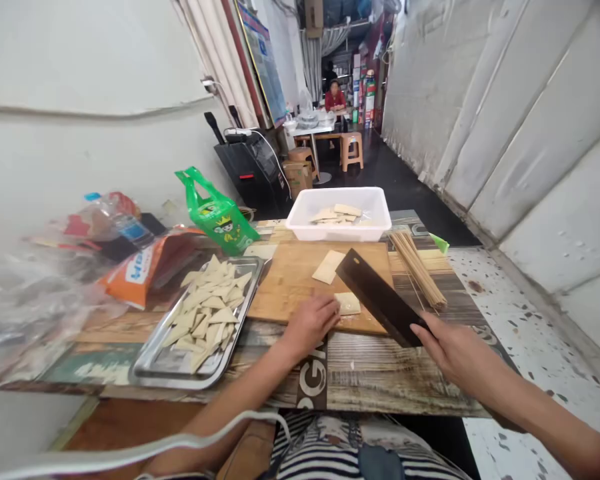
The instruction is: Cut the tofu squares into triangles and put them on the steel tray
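My right hand grips the handle of a dark cleaver, its blade slanting up and left over the wooden cutting board. On the board's near part, the curled fingers of my left hand hold the left end of a pale tofu slab. The blade is close to the slab's right side; I cannot tell whether they touch. Behind it lies a second tofu slab, partly under the blade in view. Left of the board, a metal tray bears a heap of tofu triangles.
A white plastic tub with more slabs stands behind the board. Wooden skewers lie to its right. A green bag and an orange packet stand at left. A white cable crosses below my left arm. Farther back sits a person.
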`<move>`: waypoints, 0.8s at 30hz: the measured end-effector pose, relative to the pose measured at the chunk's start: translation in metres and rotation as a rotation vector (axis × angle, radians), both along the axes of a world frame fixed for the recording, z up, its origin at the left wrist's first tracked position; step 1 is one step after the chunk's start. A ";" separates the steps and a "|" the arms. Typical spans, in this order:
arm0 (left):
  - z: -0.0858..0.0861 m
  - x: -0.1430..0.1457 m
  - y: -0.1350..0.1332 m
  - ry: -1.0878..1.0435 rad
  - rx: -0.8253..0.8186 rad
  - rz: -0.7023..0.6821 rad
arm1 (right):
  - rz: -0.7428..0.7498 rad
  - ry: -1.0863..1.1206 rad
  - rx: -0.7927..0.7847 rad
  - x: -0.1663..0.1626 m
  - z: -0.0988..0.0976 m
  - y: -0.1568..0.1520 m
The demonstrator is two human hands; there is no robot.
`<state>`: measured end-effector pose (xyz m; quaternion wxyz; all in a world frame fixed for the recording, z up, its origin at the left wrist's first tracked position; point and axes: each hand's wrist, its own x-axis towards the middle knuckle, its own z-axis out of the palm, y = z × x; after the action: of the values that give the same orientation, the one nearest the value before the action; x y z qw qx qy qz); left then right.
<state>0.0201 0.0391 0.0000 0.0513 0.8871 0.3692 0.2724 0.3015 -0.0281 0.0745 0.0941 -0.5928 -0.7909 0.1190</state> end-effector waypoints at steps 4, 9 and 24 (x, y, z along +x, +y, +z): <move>-0.015 0.004 -0.008 0.011 0.157 0.047 | 0.105 -0.228 -0.009 -0.009 0.017 0.013; -0.011 0.008 -0.007 0.036 0.255 0.023 | 0.175 -0.276 0.011 -0.008 0.019 0.017; -0.001 0.009 -0.010 0.110 0.094 0.054 | 0.142 -0.100 -0.050 0.000 0.013 0.025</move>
<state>0.0288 0.0293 -0.0007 -0.0180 0.8917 0.3823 0.2416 0.3017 -0.0033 0.0879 0.0310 -0.5427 -0.8314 0.1153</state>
